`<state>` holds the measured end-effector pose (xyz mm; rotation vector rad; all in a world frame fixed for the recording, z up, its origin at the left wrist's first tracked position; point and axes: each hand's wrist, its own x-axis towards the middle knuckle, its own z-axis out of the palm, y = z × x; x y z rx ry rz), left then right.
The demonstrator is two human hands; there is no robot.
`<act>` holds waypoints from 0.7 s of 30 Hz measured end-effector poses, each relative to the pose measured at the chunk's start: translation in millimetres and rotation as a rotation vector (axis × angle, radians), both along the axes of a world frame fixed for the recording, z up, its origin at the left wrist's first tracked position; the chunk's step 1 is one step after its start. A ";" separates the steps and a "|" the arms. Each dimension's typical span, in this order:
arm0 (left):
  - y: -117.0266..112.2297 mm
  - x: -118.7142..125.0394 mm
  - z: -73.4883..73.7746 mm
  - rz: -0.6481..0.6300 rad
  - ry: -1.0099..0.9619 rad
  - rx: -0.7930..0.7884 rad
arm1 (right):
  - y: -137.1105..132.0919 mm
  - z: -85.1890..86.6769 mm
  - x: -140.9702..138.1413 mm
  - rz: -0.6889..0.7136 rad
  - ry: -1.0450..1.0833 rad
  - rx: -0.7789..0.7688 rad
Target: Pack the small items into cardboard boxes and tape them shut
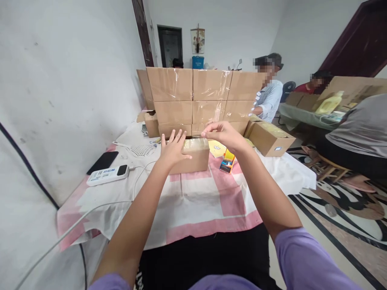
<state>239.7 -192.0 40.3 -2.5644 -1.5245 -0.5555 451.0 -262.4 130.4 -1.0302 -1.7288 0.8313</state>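
— Left hand (174,150) on the taped carton (193,160), fingers splayed, gripping nothing! Where's that carton?
— On the desk (196,197), before the stacked boxes (208,85). Right hand (226,135) pinches near its right end; can't tell on what. Press steadily left, work lightly right, so it shouldn't skid.

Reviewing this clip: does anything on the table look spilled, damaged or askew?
Nothing looks spilled or clearly damaged. The tablecloth is rumpled, with an uneven front edge, and a white cable trails loosely across it and over the side, which looks untidy. The carton that the left hand touches looks intact.
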 end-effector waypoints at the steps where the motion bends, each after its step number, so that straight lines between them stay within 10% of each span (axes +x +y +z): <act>1: 4.6 2.4 -2.1 -0.006 0.013 -0.021 | 4.1 -0.7 6.2 0.041 0.046 -0.058; 13: -0.5 0.6 -18.6 -0.030 0.019 -0.056 | 123.2 -78.7 11.9 -0.082 -0.232 -0.215; 21: -8.6 16.4 -12.1 -0.063 0.151 -0.059 | 139.7 -96.8 9.6 -0.187 -0.331 -0.043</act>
